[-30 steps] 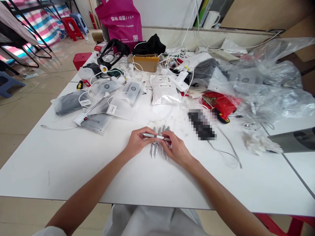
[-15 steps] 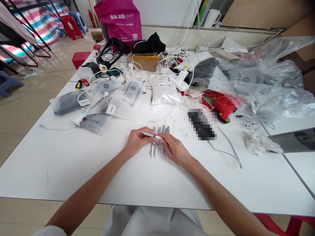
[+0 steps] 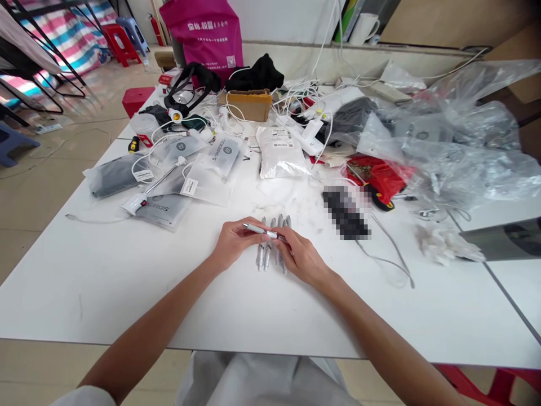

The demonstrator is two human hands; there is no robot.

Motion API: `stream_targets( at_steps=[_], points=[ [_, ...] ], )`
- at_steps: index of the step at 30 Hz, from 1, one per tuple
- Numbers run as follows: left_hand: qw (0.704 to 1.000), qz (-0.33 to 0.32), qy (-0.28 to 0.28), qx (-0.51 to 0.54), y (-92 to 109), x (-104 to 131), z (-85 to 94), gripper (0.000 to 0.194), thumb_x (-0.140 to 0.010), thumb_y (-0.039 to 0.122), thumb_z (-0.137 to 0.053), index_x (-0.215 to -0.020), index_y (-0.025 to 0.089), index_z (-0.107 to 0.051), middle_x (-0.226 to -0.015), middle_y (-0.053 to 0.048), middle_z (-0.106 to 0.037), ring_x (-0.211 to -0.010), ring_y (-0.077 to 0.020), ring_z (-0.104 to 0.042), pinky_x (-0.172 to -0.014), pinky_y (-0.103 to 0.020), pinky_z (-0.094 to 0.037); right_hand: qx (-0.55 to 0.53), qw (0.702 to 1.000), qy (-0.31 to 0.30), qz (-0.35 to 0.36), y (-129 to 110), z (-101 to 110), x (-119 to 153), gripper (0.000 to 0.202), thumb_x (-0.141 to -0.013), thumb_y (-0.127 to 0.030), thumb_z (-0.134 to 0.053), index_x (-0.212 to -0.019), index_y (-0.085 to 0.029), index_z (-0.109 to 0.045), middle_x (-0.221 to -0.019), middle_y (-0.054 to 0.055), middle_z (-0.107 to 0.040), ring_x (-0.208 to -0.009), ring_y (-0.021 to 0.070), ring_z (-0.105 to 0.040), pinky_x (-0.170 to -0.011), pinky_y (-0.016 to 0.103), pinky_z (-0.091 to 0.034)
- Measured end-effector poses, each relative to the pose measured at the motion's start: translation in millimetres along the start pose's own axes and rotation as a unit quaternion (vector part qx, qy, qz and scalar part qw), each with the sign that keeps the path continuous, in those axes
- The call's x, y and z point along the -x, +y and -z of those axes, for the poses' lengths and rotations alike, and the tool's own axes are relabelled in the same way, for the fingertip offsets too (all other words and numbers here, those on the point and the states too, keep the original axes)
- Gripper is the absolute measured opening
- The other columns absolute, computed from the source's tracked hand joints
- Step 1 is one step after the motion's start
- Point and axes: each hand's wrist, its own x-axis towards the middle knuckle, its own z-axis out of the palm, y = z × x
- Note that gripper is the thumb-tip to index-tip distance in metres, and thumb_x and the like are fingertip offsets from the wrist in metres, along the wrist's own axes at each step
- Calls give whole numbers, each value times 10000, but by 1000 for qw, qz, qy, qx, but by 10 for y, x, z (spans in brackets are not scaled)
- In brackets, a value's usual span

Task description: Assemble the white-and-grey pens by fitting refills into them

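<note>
My left hand point(image 3: 234, 243) and my right hand point(image 3: 302, 256) hold one silver pen point(image 3: 258, 229) between them, crosswise and just above the white table point(image 3: 127, 282). The left fingers pinch its left part, the right fingers its right end. Under the hands, several more silver pens point(image 3: 265, 254) lie side by side on the table, pointing away from me. Their middles are hidden by my fingers.
Frosted plastic pouches point(image 3: 211, 169) and a white cable point(image 3: 160, 180) lie at the back left. A white packet point(image 3: 281, 152), a blurred dark object point(image 3: 344, 213), a red bag point(image 3: 374, 177), clear plastic bags point(image 3: 456, 146) and a grey cable point(image 3: 391, 248) fill the back and right. A pink bag point(image 3: 203, 34) stands behind.
The held pen has tilted and shifted slightly left, and my right fingers have closed in along it. The row of pens on the table has stayed put.
</note>
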Motion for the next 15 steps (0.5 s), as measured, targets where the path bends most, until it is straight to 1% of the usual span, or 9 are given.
stream_targets(
  at_steps=[3,5,7,8,10,12,13,15],
  points=[
    [1000,1,-7,-2,-19,2,21,223,-773,319,-974,-958,228,-890,-1011,-66,-782,-947,-201,-714,-878,-340,-584,-14,1000,-4,-13,-13,13,0,184,-1165,-334,-446,-1193,-221,-588,-871,31,-663,-649,154,-555,-611,291,-436],
    [1000,-2,-20,-7,-18,10,27,214,-796,326,-959,-974,229,-890,-1026,-72,-778,-953,-203,-710,-872,-342,-580,-30,999,-19,-13,-21,21,-1,233,-1175,-322,-398,-1101,-223,-596,-818,15,-622,-636,148,-522,-620,289,-432],
    [999,-9,-32,-9,-3,20,24,198,-820,334,-943,-980,229,-890,-1066,-78,-770,-992,-211,-712,-899,-349,-579,-47,998,-26,-12,-25,20,1,269,-1179,-320,-379,-1049,-226,-595,-796,6,-600,-633,145,-507,-628,286,-437],
    [999,-10,-35,-5,5,24,20,208,-829,339,-937,-1000,231,-888,-1090,-82,-767,-1020,-216,-712,-922,-353,-579,-50,998,-25,-13,-25,15,3,266,-1178,-321,-383,-1052,-228,-598,-794,4,-600,-629,144,-503,-625,284,-438],
    [999,-3,-34,15,16,24,12,317,-831,342,-939,-1127,251,-867,-1133,-80,-762,-1062,-218,-707,-950,-357,-578,-42,999,-6,-18,-16,-2,9,216,-1170,-325,-421,-1114,-231,-608,-817,6,-625,-628,144,-513,-615,281,-441],
    [999,8,-15,41,10,10,11,428,-820,352,-950,-1221,263,-829,-1135,-70,-760,-1028,-201,-700,-923,-345,-579,-24,999,25,-23,1,-23,14,167,-1158,-325,-472,-1177,-231,-608,-863,18,-659,-640,143,-534,-613,278,-452],
    [999,9,2,52,-1,-2,16,416,-817,364,-952,-1197,251,-825,-1100,-63,-761,-973,-185,-694,-892,-334,-576,-15,999,39,-24,11,-31,14,156,-1153,-324,-489,-1191,-230,-607,-881,24,-670,-644,142,-541,-616,278,-458],
    [997,2,46,70,-30,-27,32,296,-815,386,-952,-1013,208,-823,-1002,-45,-756,-852,-151,-668,-835,-311,-558,4,998,57,-21,27,-40,10,153,-1147,-325,-507,-1195,-225,-612,-890,32,-678,-648,142,-550,-621,280,-464]
  ],
)
